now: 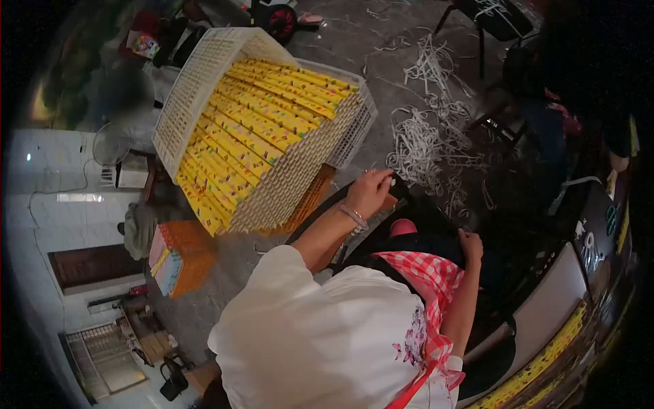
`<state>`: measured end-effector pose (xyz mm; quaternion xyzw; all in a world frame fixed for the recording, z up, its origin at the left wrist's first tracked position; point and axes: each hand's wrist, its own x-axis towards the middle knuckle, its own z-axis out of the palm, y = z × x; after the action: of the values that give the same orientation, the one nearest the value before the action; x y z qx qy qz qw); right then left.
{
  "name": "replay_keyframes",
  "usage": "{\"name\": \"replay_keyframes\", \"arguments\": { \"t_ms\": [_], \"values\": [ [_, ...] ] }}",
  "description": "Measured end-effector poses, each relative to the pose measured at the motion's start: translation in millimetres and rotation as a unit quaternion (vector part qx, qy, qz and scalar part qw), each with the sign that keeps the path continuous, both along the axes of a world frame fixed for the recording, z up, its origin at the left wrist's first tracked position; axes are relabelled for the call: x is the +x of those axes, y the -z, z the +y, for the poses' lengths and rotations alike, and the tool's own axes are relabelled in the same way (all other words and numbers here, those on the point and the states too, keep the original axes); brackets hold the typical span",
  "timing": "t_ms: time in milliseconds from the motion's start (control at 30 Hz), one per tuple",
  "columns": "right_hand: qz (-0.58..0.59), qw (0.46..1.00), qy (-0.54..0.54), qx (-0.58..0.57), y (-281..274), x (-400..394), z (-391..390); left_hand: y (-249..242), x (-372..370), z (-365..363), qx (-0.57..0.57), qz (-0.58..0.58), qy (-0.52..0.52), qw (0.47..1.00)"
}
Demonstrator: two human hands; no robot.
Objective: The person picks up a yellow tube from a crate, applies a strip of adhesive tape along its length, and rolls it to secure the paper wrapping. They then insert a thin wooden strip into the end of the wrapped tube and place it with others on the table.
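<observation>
My left hand (370, 193), with a bracelet at the wrist, is held out over dark material. Its fingers are curled together, and a tiny pale spot shows at their tips; what they hold is too small to make out. My right hand (471, 247) is closed at the edge of a dark surface, its fingertips partly hidden in shadow. Between the hands lie dark cloth (432, 238) and a rounded pink thing (402, 227). A red-and-white checked apron (426, 269) covers part of my front.
A white crate (194, 88) holds stacked yellow patterned tubes (266, 136), with orange crates (191, 255) nearby. Piles of white strips (419, 146) litter the floor (347, 48). On my right, a worktable (555, 286) bears scissors (610, 220) and more yellow patterned material (538, 368). A chair (497, 20) stands ahead.
</observation>
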<state>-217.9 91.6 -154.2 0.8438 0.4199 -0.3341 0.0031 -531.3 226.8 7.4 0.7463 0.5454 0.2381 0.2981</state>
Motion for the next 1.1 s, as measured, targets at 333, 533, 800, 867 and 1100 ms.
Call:
{"name": "replay_keyframes", "arguments": {
  "t_ms": [333,533,800,867,1100],
  "values": [
    [0.044,0.995,0.080,0.041,42.4,15.6,-17.9,17.0,-215.6,99.7,0.088,0.202,-0.515,0.828],
    [0.041,0.995,0.088,0.017,9.7,2.4,-10.7,36.7,-332.8,136.2,-0.400,0.547,-0.296,0.674],
    [0.033,0.992,0.097,0.079,0.5,-7.7,-13.5,120.3,-428.4,165.1,-0.497,0.444,-0.358,0.654],
    [0.021,0.994,0.087,0.060,-5.7,-7.3,-10.8,74.7,-383.4,155.0,-0.442,0.518,-0.350,0.643],
    [0.031,0.995,0.084,0.041,-5.6,-4.7,-13.0,24.8,-389.9,147.5,-0.661,0.210,-0.086,0.716]
  ]
}}
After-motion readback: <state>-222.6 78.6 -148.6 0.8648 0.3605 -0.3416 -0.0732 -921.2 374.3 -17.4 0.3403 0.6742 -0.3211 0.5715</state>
